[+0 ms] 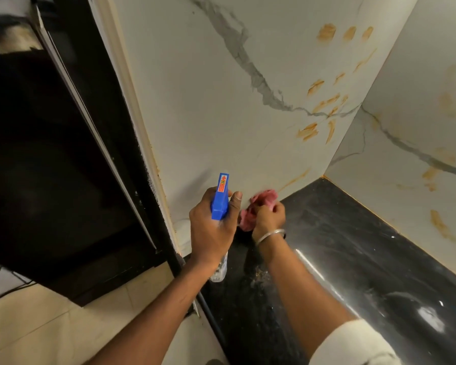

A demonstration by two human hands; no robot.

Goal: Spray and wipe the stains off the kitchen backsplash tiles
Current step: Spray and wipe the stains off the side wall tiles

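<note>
1. Backsplash tiles (pixel 208 101) are seen as large white slabs with grey veins. They rise from a black counter (pixel 366 246) and meet a side wall (pixel 419 101) in a corner at the right.
2. Orange-brown stains (pixel 307 131) are spread over the right part of the facing tile, near the corner. More are seen on the side wall, and one thin streak lies low down, just beside the cloth.
3. A spray bottle (pixel 221 198) is held in the left hand (pixel 211 227), with the fingers curled round its neck. Its blue head is pointed up along the tile, and its clear body hangs below the hand.
4. A pink cloth (pixel 263 197) is bunched in the right hand (pixel 270 216). It is gripped by curled fingers and held against the foot of the tile, just above the counter.
5. A metal bangle (pixel 270 235) is worn on the right wrist, and a white sleeve (pixel 353 343) is seen on the arm.
6. The counter is glossy, with light reflected on it, and crumbs (pixel 259 275) are scattered beside the right forearm.
7. At the left, a dark cabinet (pixel 50 154) is edged by pale trim, and a beige floor (pixel 50 325) is seen below it.
</note>
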